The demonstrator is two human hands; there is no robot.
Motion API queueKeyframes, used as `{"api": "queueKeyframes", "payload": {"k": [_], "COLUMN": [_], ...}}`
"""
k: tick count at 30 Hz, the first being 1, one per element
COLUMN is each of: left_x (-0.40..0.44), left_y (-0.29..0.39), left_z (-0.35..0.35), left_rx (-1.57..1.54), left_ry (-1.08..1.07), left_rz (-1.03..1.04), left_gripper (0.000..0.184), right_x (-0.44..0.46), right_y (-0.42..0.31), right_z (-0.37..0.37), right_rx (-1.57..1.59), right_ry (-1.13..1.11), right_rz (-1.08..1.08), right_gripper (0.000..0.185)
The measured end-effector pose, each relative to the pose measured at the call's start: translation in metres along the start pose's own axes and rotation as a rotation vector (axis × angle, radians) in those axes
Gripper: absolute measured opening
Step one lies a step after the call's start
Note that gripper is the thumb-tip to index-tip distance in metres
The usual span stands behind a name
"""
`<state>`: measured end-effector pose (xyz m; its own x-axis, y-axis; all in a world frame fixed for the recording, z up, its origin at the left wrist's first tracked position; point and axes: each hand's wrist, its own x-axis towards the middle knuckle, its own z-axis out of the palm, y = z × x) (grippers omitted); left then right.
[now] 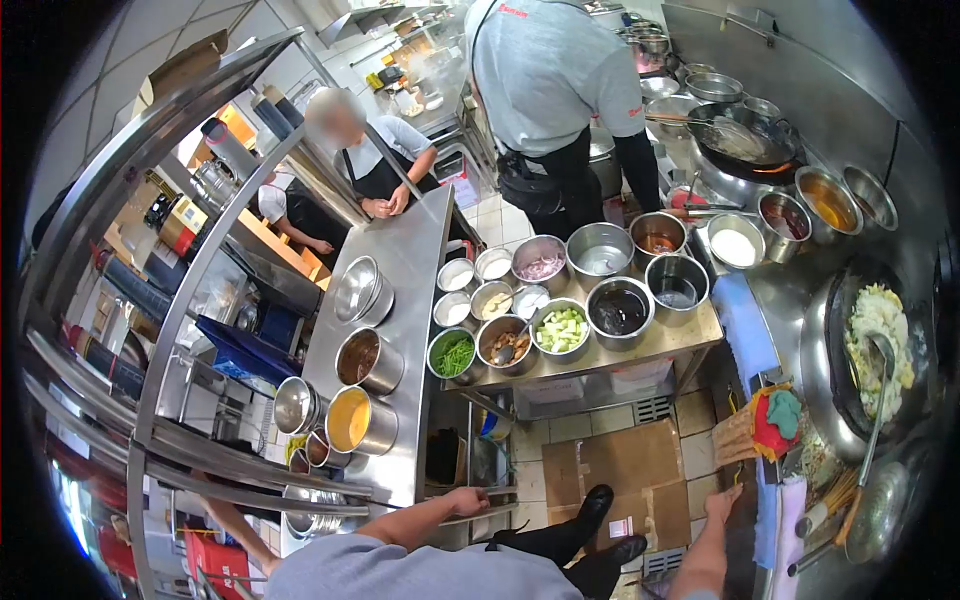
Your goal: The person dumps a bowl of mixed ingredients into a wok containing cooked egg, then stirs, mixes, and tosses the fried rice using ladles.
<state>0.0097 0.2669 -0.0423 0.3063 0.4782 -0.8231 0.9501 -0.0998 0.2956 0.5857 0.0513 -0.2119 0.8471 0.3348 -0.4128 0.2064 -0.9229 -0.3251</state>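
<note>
At the lower middle, my left hand (468, 502) is closed at a metal rail (497, 509) below the steel counter; what its fingers hold, if anything, is too small to make out. My right hand (720, 502) is low beside the front of the stove, with its fingers partly stretched out and nothing visible in them. Right of it, a wok (843, 385) holds a pale yellow-green food (880, 335), with a ladle (884, 375) resting in it. A red and green cloth bundle (782, 412) lies on the stove's front ledge.
A side table (640, 358) bears several pots, among them chopped cucumber-like pieces (561, 331) and chopped greens (456, 357). The steel counter (405, 290) at left carries bowls and a pot of yellow liquid (348, 420). Cardboard (615, 470) covers the floor. A co-worker (555, 75) stands ahead.
</note>
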Motion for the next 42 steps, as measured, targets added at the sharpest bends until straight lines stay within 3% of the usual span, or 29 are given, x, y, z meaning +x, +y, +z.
{"api": "queueKeyframes", "payload": {"k": [2,4,5,7,9,11,12,15,18,19,21,23,25,27,28,30,32,33,34,36,38,40,42], "left_x": [-0.009,-0.021,-0.019,-0.017,-0.015,0.002,0.018,0.059,0.077,0.087,0.095,0.101,0.108,0.131,0.111,0.070,0.045,0.034,0.028,0.055,0.084,0.095,0.087], "left_y": [0.028,0.041,0.045,0.054,0.061,0.059,0.044,0.046,0.072,0.091,0.135,0.213,0.299,0.389,0.452,0.558,0.646,0.678,0.706,0.742,0.759,0.765,0.763], "left_z": [-0.007,-0.003,-0.002,-0.001,-0.001,-0.004,0.003,0.000,-0.008,-0.014,-0.021,-0.033,-0.037,-0.025,-0.027,-0.028,-0.027,-0.032,-0.036,-0.037,-0.039,-0.037,-0.043], "left_rx": [-0.051,-0.099,-0.138,-0.181,-0.188,-0.231,-0.154,-0.090,0.083,0.068,0.123,0.207,0.247,0.101,0.215,0.214,0.111,0.161,0.203,0.281,0.544,0.402,0.457], "left_ry": [0.012,0.005,0.014,0.011,0.027,0.057,-0.032,0.065,0.336,0.284,0.313,0.343,0.279,0.184,0.227,0.330,0.603,0.667,0.738,0.706,0.465,0.414,0.317], "left_rz": [-0.046,-0.097,-0.027,0.061,0.065,0.110,0.149,0.033,0.208,0.231,0.365,0.550,0.674,0.979,1.114,1.367,1.605,1.664,1.720,1.732,1.702,1.796,1.663], "left_gripper": [0.036,0.035,0.033,0.032,0.028,0.026,0.026,0.030,0.034,0.034,0.034,0.038,0.041,0.032,0.026,0.023,0.024,0.025,0.025,0.020,0.019,0.023,0.025], "right_x": [0.019,0.065,0.063,0.044,-0.024,-0.085,-0.126,-0.217,-0.260,-0.265,-0.273,-0.239,-0.199,-0.129,-0.103,-0.069,-0.084,-0.120,-0.125,-0.127,-0.094,-0.051,-0.001], "right_y": [-0.013,0.022,0.031,0.031,0.010,0.017,0.009,0.011,-0.002,-0.013,-0.049,-0.056,-0.070,-0.041,-0.031,-0.014,-0.008,-0.028,-0.027,-0.020,-0.011,-0.018,-0.036], "right_z": [-0.026,-0.005,0.013,0.009,-0.034,-0.016,-0.033,-0.059,-0.155,-0.205,-0.300,-0.344,-0.382,-0.366,-0.369,-0.381,-0.396,-0.432,-0.443,-0.450,-0.457,-0.464,-0.465], "right_rx": [-0.062,0.237,0.241,-0.262,0.281,0.932,1.003,1.055,0.984,0.945,0.549,0.316,0.031,-0.156,-0.156,-0.001,0.395,0.733,0.732,1.060,0.979,0.892,1.155], "right_ry": [-0.210,-0.550,-0.537,-0.214,-0.480,-0.532,-0.599,-0.553,-0.328,-0.257,0.229,0.674,1.049,0.799,0.807,0.286,0.255,0.040,0.064,0.164,0.214,0.353,0.219], "right_rz": [0.041,0.212,0.227,-0.029,0.157,0.382,0.365,0.484,0.152,0.039,-0.095,-0.209,-0.353,-0.019,0.004,0.047,-0.102,0.015,0.018,0.070,0.054,0.155,0.146], "right_gripper": [0.081,0.079,0.079,0.070,0.055,0.048,0.047,0.036,0.037,0.039,0.036,0.020,0.025,0.036,0.036,0.044,0.043,0.036,0.036,0.023,0.022,0.024,0.029]}}
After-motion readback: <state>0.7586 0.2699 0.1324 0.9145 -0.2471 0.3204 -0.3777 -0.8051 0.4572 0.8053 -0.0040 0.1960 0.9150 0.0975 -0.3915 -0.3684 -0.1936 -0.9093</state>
